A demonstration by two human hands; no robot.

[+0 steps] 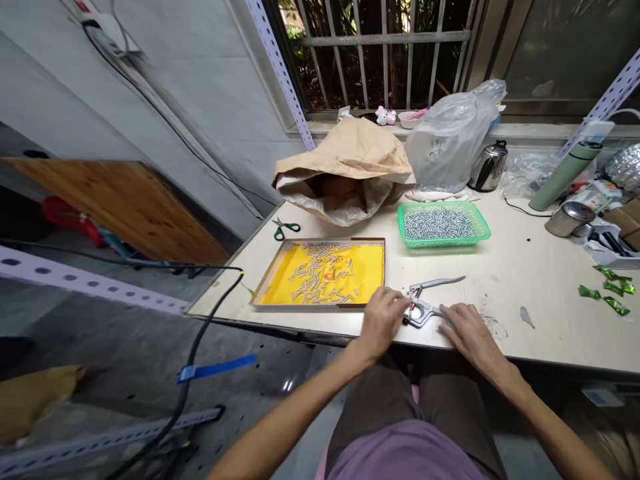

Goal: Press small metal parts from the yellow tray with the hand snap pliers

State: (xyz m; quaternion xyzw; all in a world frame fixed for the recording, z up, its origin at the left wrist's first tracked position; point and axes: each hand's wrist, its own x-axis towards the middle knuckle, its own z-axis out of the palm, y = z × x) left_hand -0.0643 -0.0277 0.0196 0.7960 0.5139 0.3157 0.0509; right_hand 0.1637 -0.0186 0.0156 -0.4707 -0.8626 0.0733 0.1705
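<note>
A grey metal plier-like hand tool (423,315) with a spring and two spread handles lies at the table's front edge. My left hand (380,319) is closed beside the tool's head, its thumb and fingertips pinched together. Whatever is between those fingertips is too small to make out. My right hand (473,337) grips the end of the tool's lower handle with its fingers. To the left, a shallow tray (273,283) with a yellow bottom holds many loose small metal pins (313,283). Behind the tool, a green plastic basket (445,244) is full of similar metal pieces (437,223).
Green-handled scissors (286,229) lie behind the tray. An open brown paper bag (345,157), a plastic bag (447,143) and a metal pot (489,165) stand at the back. Rightward are a green bottle (565,177), a steel cup (570,219) and green wrapped candies (614,288).
</note>
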